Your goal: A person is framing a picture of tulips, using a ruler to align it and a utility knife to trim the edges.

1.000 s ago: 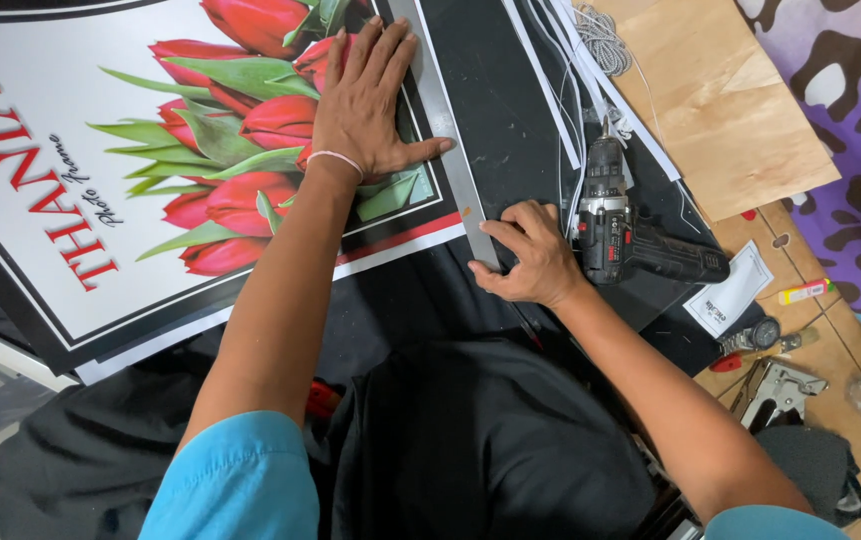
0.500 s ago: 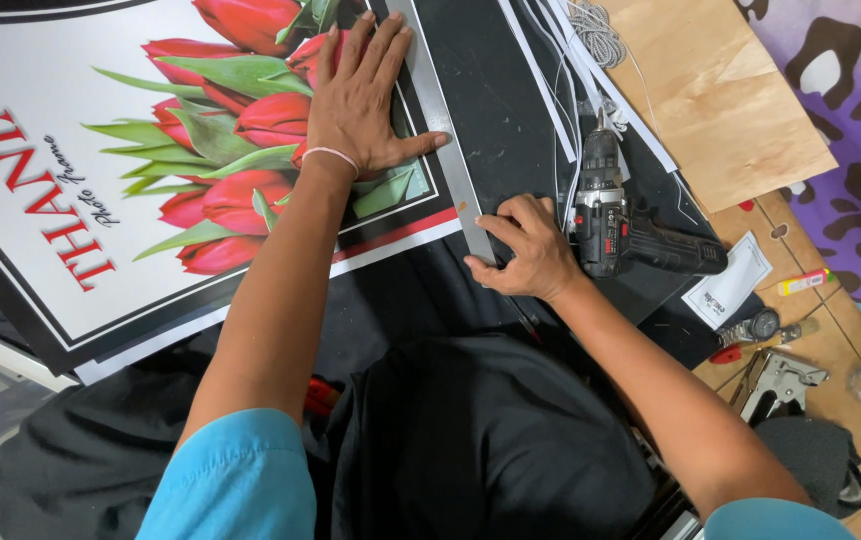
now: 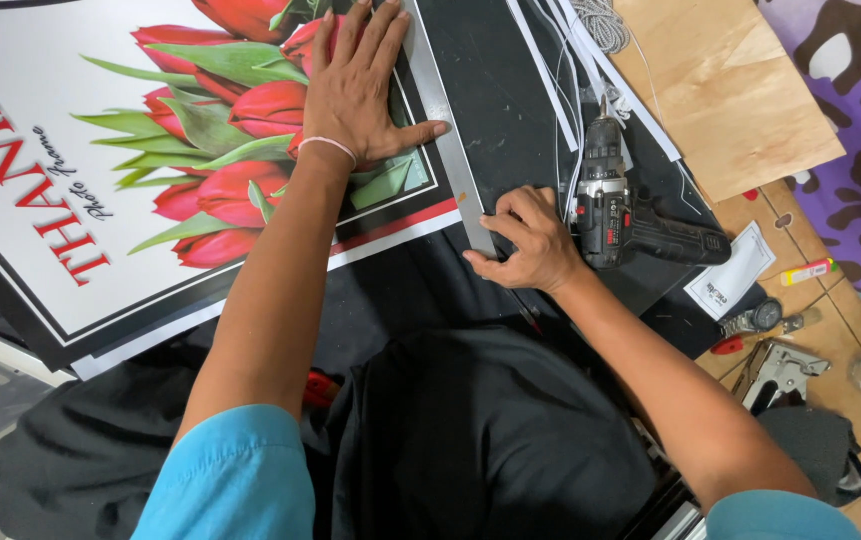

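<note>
Your left hand lies flat and fully spread on the printed poster, palm down over the red tulip picture, the thumb reaching out to touch the metal straightedge that runs along the poster's right border; it grips nothing, it only presses. Your right hand is curled closed at the lower end of that straightedge, fingertips pinched together as if around a thin cutting tool, but the tool itself is hidden under the fingers and I cannot tell what it is. Compared with a second ago, the left hand has not moved from its place on the tulips, and the straightedge has kept its line against the border. The right hand has shifted only slightly, staying at the same bottom end of the rule, just beside the poster's lower right corner. My judgement: the work along this edge is at or near its end point, with the sheet still firmly pinned and no slip in the guide. A black and red cordless drill lies just beside your right hand, untouched, on the black work surface. Further right a plywood board, a staple gun and a wristwatch lie well apart from both hands.
</note>
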